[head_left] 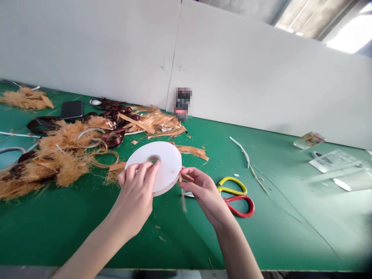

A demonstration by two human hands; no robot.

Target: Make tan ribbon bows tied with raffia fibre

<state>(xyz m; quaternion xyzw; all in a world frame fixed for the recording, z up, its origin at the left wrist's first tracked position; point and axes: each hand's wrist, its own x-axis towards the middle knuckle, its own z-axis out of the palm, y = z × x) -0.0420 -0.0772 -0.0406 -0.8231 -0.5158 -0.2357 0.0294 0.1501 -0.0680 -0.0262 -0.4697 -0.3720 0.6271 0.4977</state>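
Observation:
A white spool (167, 155) is tilted in front of me above the green table. My left hand (135, 201) grips it from the near left, with fingertips reaching the hub hole. At the spool's right rim, my right hand (205, 192) has thumb and fingers closed around a thin light-brown ribbon end (183, 199), which hangs below the fingers and looks blurred. Scissors with one yellow and one red handle (252, 205) lie just right of that hand; part of their blades is hidden behind it.
Frayed tan fibre bundles (66, 155), dark brown ribbon (112, 137) and ring-shaped coils (90, 137) cover the table's left. A black phone-like slab (71, 109) lies behind them. Clear plastic packets (334, 161) are at right. White board panels (247, 69) stand along the back.

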